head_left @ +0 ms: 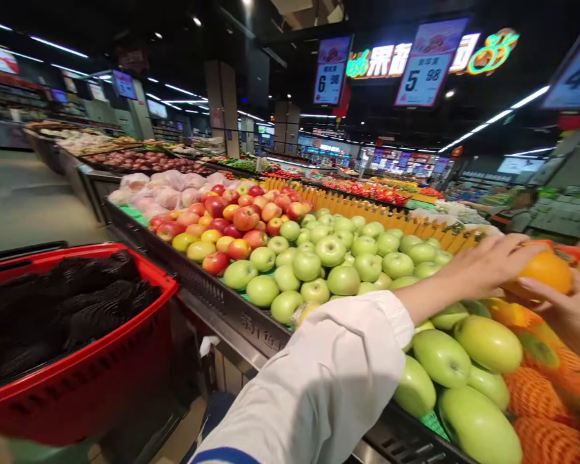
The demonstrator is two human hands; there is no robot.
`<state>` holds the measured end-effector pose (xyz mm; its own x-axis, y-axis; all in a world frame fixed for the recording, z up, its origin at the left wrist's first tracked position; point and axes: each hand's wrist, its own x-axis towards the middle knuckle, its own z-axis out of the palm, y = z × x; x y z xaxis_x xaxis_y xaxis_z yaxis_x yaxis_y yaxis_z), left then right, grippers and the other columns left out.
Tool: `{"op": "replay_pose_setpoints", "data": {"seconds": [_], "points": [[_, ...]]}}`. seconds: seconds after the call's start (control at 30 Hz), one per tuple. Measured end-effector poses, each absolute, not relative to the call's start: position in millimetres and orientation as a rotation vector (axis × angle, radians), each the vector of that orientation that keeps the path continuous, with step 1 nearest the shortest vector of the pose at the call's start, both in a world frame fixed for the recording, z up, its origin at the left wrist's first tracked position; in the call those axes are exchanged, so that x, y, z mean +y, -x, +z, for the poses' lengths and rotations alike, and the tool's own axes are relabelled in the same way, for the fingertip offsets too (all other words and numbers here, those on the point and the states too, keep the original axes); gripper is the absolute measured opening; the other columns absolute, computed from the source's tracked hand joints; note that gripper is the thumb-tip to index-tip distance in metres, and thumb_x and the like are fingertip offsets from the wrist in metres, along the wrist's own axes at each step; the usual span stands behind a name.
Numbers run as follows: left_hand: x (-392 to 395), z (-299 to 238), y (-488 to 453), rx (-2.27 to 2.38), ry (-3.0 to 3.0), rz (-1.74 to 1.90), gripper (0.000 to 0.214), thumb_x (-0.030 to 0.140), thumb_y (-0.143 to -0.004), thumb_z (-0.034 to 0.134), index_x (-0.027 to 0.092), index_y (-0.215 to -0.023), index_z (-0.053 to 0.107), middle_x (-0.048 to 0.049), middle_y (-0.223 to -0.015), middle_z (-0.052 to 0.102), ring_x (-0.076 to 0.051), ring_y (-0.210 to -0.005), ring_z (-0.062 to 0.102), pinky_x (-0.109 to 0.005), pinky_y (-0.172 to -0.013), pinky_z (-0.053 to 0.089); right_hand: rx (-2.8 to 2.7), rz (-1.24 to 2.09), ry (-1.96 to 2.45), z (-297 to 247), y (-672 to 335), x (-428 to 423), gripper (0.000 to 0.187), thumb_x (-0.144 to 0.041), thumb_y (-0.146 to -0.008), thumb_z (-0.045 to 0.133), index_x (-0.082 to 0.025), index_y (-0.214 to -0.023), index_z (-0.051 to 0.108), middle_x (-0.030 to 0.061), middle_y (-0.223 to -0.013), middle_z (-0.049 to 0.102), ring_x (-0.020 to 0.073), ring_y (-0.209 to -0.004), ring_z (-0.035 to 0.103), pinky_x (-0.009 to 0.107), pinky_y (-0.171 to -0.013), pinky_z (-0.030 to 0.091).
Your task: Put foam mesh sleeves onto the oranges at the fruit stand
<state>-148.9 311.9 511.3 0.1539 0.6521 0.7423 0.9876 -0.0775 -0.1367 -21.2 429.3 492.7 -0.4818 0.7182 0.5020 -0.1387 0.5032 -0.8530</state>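
At the right side of the head view, my left hand, in a white sleeve, curls its fingers over a round orange. My right hand comes in from the right edge and grips the same orange from below and the side; part of it is cut off by the frame. Below my hands lie fruits in orange foam nets, one with green skin showing. Large smooth green melons rest beneath my left forearm.
Green apples and red-yellow apples fill the sloped display, with bagged pale fruit farther left. A red basket holding something black stands at the left. Price signs hang overhead. A person is in the background at right.
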Motion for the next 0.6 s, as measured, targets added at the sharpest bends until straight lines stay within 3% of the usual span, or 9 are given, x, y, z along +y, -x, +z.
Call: {"op": "replay_pose_setpoints", "data": {"seconds": [0.07, 0.17, 0.2, 0.27, 0.3, 0.37, 0.5, 0.6], "points": [[313.3, 512.2, 151.3, -1.49, 1.956, -0.801, 0.072, 0.011, -0.087, 0.068, 0.003, -0.155, 0.045, -0.0158, -0.156, 0.05, -0.026, -0.144, 0.049, -0.029, -0.126, 0.037, -1.673, 1.28, 0.576, 492.5, 18.0, 432.1, 0.07, -0.059, -0.026, 0.099, -0.036, -0.088, 0.076, 0.0164, -0.119, 0.072, 0.0306, -0.098, 0.073, 0.053, -0.09, 0.055], [314.9, 512.4, 156.1, -1.526, 2.034, -1.141, 0.072, 0.0, -0.084, 0.063, 0.009, -0.153, 0.044, -0.0137, -0.156, 0.055, -0.019, -0.141, 0.054, -0.025, -0.124, 0.038, -1.641, 1.192, 0.499, 491.4, 17.1, 440.7, 0.089, -0.049, -0.029, 0.1, -0.027, -0.11, 0.07, 0.0162, -0.119, 0.071, 0.0326, -0.107, 0.071, 0.053, -0.104, 0.055], [315.6, 511.8, 158.1, -1.63, 1.973, -1.233, 0.065, 0.001, -0.088, 0.058, 0.012, -0.151, 0.047, -0.012, -0.151, 0.06, -0.019, -0.135, 0.059, -0.028, -0.12, 0.044, -1.649, 1.086, 0.465, 490.9, 16.0, 445.4, 0.099, -0.048, -0.03, 0.099, -0.024, -0.119, 0.065, 0.0157, -0.122, 0.069, 0.0341, -0.113, 0.07, 0.055, -0.109, 0.053], [316.8, 509.7, 161.5, -1.688, 1.909, -1.309, 0.04, 0.005, -0.094, 0.051, 0.007, -0.132, 0.062, -0.0178, -0.133, 0.071, -0.027, -0.123, 0.067, -0.043, -0.113, 0.051, -1.693, 0.859, 0.432, 489.2, 11.7, 454.2, 0.111, -0.049, -0.029, 0.1, -0.02, -0.128, 0.058, 0.0158, -0.128, 0.065, 0.038, -0.127, 0.062, 0.06, -0.115, 0.047], [317.1, 508.4, 162.6, -1.72, 1.852, -1.34, 0.03, 0.01, -0.096, 0.051, 0.008, -0.121, 0.068, -0.0167, -0.124, 0.075, -0.028, -0.116, 0.07, -0.044, -0.108, 0.053, -1.72, 0.766, 0.409, 488.2, 9.3, 457.1, 0.113, -0.051, -0.03, 0.1, -0.019, -0.13, 0.056, 0.0161, -0.132, 0.062, 0.039, -0.133, 0.057, 0.061, -0.117, 0.045], [316.6, 506.1, 162.9, -1.685, 1.828, -1.401, 0.027, 0.015, -0.094, 0.058, 0.009, -0.117, 0.069, -0.0143, -0.118, 0.076, -0.026, -0.111, 0.072, -0.04, -0.102, 0.056, -1.788, 0.659, 0.338, 486.4, 5.7, 458.3, 0.111, -0.054, -0.037, 0.099, -0.019, -0.132, 0.054, 0.0161, -0.138, 0.057, 0.0382, -0.139, 0.051, 0.059, -0.121, 0.041], [314.8, 503.3, 160.2, -1.738, 1.827, -1.253, 0.034, 0.021, -0.089, 0.064, 0.013, -0.121, 0.068, -0.0117, -0.113, 0.078, -0.026, -0.099, 0.074, -0.037, -0.089, 0.058, -1.893, 0.625, 0.193, 486.3, 5.8, 448.1, 0.099, -0.055, -0.052, 0.096, -0.022, -0.132, 0.049, 0.0144, -0.14, 0.055, 0.0327, -0.135, 0.054, 0.052, -0.122, 0.04], [314.6, 503.0, 160.7, -1.794, 1.759, -1.177, 0.026, 0.018, -0.091, 0.056, 0.014, -0.112, 0.071, -0.0116, -0.099, 0.079, -0.027, -0.089, 0.074, -0.039, -0.083, 0.056, -1.891, 0.621, 0.168, 486.9, 8.3, 442.3, 0.098, -0.053, -0.05, 0.097, -0.022, -0.128, 0.047, 0.0133, -0.136, 0.056, 0.0312, -0.13, 0.057, 0.049, -0.12, 0.042]]}}
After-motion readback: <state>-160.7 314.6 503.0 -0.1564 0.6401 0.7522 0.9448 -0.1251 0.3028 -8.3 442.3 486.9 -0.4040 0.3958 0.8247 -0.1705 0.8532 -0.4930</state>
